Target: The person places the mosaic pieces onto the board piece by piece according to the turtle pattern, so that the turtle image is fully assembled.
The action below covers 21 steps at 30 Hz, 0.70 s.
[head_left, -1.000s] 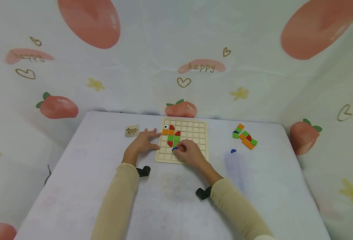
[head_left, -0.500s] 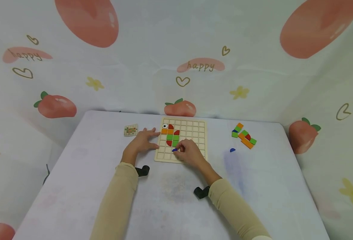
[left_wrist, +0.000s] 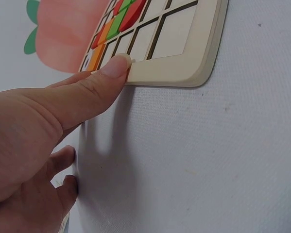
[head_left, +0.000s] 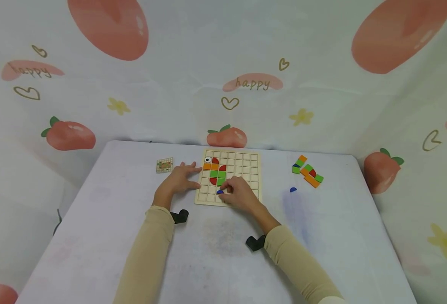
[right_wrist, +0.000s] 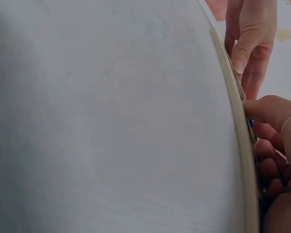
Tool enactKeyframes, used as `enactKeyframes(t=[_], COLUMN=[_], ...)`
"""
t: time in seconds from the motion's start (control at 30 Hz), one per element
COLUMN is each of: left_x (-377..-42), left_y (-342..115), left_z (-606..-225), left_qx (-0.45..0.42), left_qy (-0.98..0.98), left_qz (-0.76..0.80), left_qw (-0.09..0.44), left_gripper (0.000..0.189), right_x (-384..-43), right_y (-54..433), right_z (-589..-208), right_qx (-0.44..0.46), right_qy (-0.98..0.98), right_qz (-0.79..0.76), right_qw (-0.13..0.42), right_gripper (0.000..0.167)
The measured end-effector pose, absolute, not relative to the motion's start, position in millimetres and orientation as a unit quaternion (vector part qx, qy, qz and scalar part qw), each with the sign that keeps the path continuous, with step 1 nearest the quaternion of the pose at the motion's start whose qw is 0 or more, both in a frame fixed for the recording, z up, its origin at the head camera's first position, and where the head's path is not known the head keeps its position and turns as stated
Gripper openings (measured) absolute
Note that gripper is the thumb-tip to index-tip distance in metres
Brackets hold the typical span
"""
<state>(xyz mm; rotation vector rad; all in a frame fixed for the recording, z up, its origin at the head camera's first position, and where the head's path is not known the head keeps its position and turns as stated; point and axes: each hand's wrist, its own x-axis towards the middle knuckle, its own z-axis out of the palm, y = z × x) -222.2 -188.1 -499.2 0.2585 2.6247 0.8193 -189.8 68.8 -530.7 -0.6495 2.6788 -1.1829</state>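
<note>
A pale wooden grid board [head_left: 242, 156] lies on the table. On its left part sit several colored pieces: a white eye tile [head_left: 207, 159], orange tiles [head_left: 210, 166], green tiles [head_left: 217, 174] and red curved pieces. My right hand [head_left: 240, 194] is over the board's lower middle, thumb and index finger pinching a small blue curved piece [head_left: 220, 192] low at the grid, below the green tiles. My left hand [head_left: 177, 179] spreads at the board's left edge; in the left wrist view its thumb [left_wrist: 94, 92] presses on the rim, the other fingers relaxed.
A small pattern card [head_left: 164, 165] lies left of the board. Off to the right are a loose blue half-round piece [head_left: 293, 189] and a group of orange, green, red and blue pieces [head_left: 311, 181]. A printed cloth backdrop [head_left: 185, 97] rises behind the table.
The blue piece in my right fingers has shifted slightly toward the near side of the board, and more of it shows. My left hand stays at the board's edge.
</note>
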Motion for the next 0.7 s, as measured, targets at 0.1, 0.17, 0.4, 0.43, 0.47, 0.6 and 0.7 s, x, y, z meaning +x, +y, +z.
enactKeyframes(t=[0.1, 0.17, 0.4, 0.43, 0.47, 0.6, 0.7], left_x=[-222.0, -221.6, -220.9, -220.8, -220.6, -219.8, -219.7], left_y=[-188.5, -188.7, -189.6, -189.4, -189.2, -188.2, -187.7], left_z=[-498.9, -498.8, -499.5, -499.5, -499.3, -497.7, -497.3], left_qx=[0.088, 0.091, 0.088, 0.088, 0.087, 0.084, 0.084], left_qy=[0.932, 0.932, 0.934, 0.934, 0.934, 0.933, 0.934], left_qz=[0.295, 0.294, 0.290, 0.289, 0.290, 0.291, 0.288], left_qw=[0.190, 0.190, 0.190, 0.190, 0.190, 0.195, 0.194], left_gripper=[0.073, 0.072, 0.073, 0.073, 0.072, 0.072, 0.072], right_x=[-190.1, -189.9, -190.3, -190.3, -190.2, -191.0, -192.0], right_y=[70.3, 71.7, 74.5, 74.9, 75.3, 77.8, 81.0], right_z=[-522.7, -515.4, -497.3, -496.2, -495.7, -497.7, -500.0], right_qx=[-0.218, -0.217, -0.240, -0.244, -0.247, -0.256, -0.261], right_qy=[0.892, 0.892, 0.915, 0.923, 0.930, 0.953, 0.960], right_qz=[-0.384, -0.379, -0.303, -0.280, -0.258, -0.156, -0.098], right_qw=[0.101, 0.121, 0.113, 0.104, 0.092, 0.039, 0.012], right_gripper=[0.019, 0.022, 0.031, 0.033, 0.035, 0.052, 0.067])
